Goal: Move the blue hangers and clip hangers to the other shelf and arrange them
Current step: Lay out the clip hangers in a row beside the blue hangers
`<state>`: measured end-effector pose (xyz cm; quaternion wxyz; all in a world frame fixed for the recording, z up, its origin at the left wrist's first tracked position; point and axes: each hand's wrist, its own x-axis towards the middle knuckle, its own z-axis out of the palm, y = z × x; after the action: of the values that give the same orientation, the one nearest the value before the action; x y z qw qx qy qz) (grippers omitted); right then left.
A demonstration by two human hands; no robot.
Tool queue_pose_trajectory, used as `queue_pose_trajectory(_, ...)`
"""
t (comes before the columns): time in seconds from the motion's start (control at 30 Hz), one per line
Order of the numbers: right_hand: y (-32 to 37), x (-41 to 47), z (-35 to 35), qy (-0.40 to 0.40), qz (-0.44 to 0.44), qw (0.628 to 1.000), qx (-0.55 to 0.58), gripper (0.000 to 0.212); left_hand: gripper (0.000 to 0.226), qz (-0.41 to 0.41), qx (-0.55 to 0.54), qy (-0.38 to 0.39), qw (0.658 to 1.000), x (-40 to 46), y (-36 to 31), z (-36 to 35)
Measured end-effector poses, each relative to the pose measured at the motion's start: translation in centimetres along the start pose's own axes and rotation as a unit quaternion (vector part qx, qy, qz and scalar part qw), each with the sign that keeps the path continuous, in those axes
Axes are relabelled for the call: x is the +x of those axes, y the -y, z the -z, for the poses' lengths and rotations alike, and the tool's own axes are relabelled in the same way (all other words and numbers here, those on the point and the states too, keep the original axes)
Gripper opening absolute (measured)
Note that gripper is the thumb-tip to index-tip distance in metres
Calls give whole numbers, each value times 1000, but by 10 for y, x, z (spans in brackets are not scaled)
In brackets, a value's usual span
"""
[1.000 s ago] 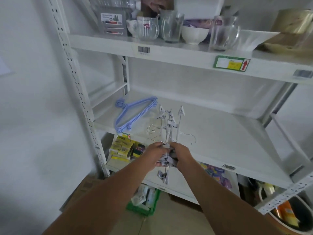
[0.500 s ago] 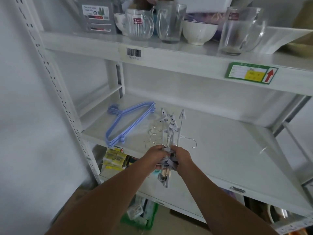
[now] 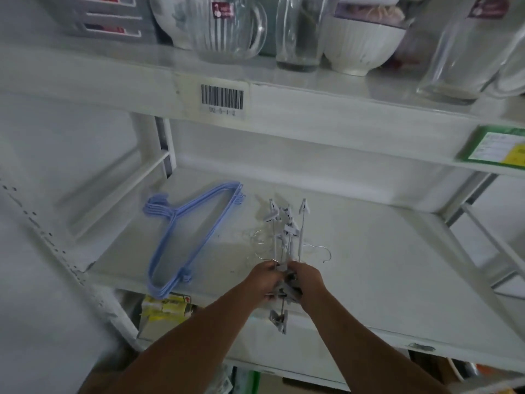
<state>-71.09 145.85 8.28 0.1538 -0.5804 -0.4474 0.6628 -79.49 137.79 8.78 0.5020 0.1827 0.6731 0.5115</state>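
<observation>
Both hands meet at the front edge of the middle shelf (image 3: 397, 280): the left hand (image 3: 265, 282) and the right hand (image 3: 308, 281) have their fingers curled round the near end of a bundle of clip hangers (image 3: 287, 231). The bundle's long axis runs straight away from the hands toward the shelf's back wall, clips at the far end, one clip dangling below the shelf's front edge. Their wire hooks lie on the shelf to either side of the bundle. Neither hand is nearer; they grip side by side.

The blue hangers (image 3: 184, 237) lie flat on the same shelf, a stack just left of the bundle and apart from it, hooks toward the shelf's left rear.

Above the shelf, on the edge of the next board, a barcode label (image 3: 222, 99) seems to read "D2-5-1-2"; a green-and-yellow label (image 3: 497, 149) to its right is too blurred to read
</observation>
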Motion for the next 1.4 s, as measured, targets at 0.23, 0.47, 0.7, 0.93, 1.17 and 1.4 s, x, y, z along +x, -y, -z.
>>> queue_pose_trajectory(0.23,5,31,8,-39,11,999,-26,16,19,-28,133,-4,991,50,8,-16)
queue_pose_trajectory(0.47,12,55,15,-94,57,978,-175,22,34,-41,480,-105,870,66,8,-28)
queue_pose_trajectory(0.7,11,60,16,-125,78,961,-235,26,22,-131,429,-162,879,66,25,-23)
queue_pose_trajectory(0.93,10,62,16,-127,67,951,-273,38,13,-162,345,-227,896,56,34,-15)
queue_pose_trajectory(1.17,6,53,24,-217,119,897,-365,38,10,-195,225,-222,928,47,34,-11)
queue_pose_trajectory(1.4,14,44,29,-192,184,925,-272,30,16,-170,140,-227,949,41,35,-7)
